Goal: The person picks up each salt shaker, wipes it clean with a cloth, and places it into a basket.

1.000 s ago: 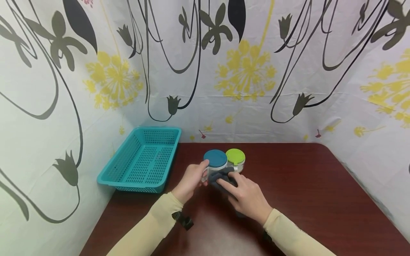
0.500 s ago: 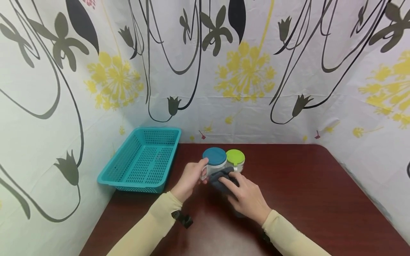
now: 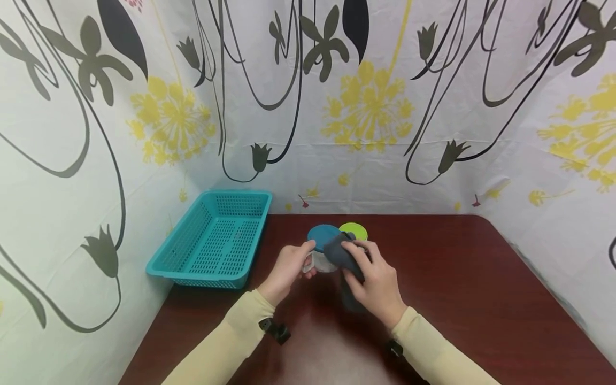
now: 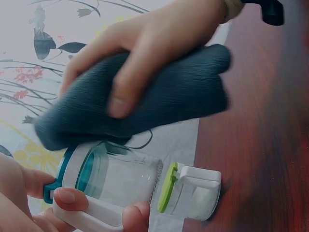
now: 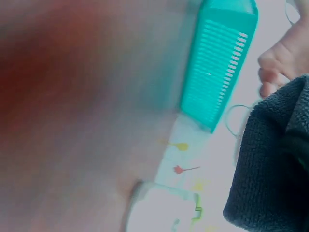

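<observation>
My left hand (image 3: 287,264) grips the white handle of a clear jar with a blue lid (image 3: 321,235). In the left wrist view, thumb and fingers curl round that handle beside the jar's see-through body (image 4: 129,171). A folded dark grey-blue cloth (image 4: 183,92) is in my right hand (image 3: 378,283), at the jar's right side near the lid. The cloth covers part of the lid in the head view; whether it touches there I cannot tell. Just behind stands a smaller clear jar with a green lid (image 3: 353,229), partly hidden by cloth and hand. Its white handle (image 4: 200,176) shows in the left wrist view.
A turquoise perforated basket (image 3: 209,277) stands at the back left of the dark red-brown table (image 3: 457,278). White cloth walls (image 3: 385,182) with printed flowers rise along the back and both sides. A black strap device (image 3: 275,330) is on my left wrist.
My right hand has moved up and slightly right with the cloth, from the jar's front to the right edge of its lid. The left hand keeps its grip on the handle.
</observation>
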Tool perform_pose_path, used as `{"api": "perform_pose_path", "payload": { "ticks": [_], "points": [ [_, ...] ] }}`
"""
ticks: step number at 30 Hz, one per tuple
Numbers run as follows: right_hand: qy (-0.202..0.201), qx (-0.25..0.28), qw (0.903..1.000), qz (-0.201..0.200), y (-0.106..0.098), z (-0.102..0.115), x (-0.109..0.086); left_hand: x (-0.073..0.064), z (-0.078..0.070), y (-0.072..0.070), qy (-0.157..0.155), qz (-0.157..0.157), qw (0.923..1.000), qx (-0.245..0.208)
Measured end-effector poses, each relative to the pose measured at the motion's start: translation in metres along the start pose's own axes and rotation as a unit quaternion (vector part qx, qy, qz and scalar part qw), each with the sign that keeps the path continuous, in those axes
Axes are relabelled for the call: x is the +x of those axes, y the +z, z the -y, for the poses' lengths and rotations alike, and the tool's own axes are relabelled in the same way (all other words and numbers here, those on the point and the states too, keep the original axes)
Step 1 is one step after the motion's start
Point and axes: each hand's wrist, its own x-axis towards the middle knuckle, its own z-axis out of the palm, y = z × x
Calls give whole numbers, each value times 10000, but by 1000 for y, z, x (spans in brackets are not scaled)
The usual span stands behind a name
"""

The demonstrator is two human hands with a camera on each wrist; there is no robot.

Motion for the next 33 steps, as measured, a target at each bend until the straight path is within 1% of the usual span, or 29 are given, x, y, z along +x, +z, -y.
{"api": "perform_pose_path", "payload": {
  "ticks": [2,4,7,9,16,20,22,24,28,31,33],
  "points": [
    [269,166,9993,-197,-3,0,9,-1,2,3,-8,-18,10000,41],
    [548,322,9974,-335,-5,1,16,-3,3,6,-18,34,10000,53],
    [848,462,9945,-396,-7,2,23,-6,4,10,-49,161,9999,24],
    [964,498,9934,-380,-7,3,23,-7,3,11,-33,216,9998,22],
    [1316,633,9887,-353,-5,6,20,-9,-2,11,-21,199,9998,61],
    [1528,835,9841,-358,-2,5,18,-10,-3,11,3,200,9998,30],
    [1693,1047,9794,-340,0,4,16,-10,-3,11,7,169,9999,11],
    [1878,1300,9730,-336,2,2,14,-11,-4,10,3,139,9999,-16],
    [2166,1783,9593,-328,6,-2,8,-13,-4,9,95,101,9999,-4],
    [2382,2015,9498,-246,8,-5,6,-13,-4,8,163,93,9998,-10],
    [2567,2073,9439,-133,9,-7,5,-14,-5,7,210,89,9997,-10]
  ]
}}
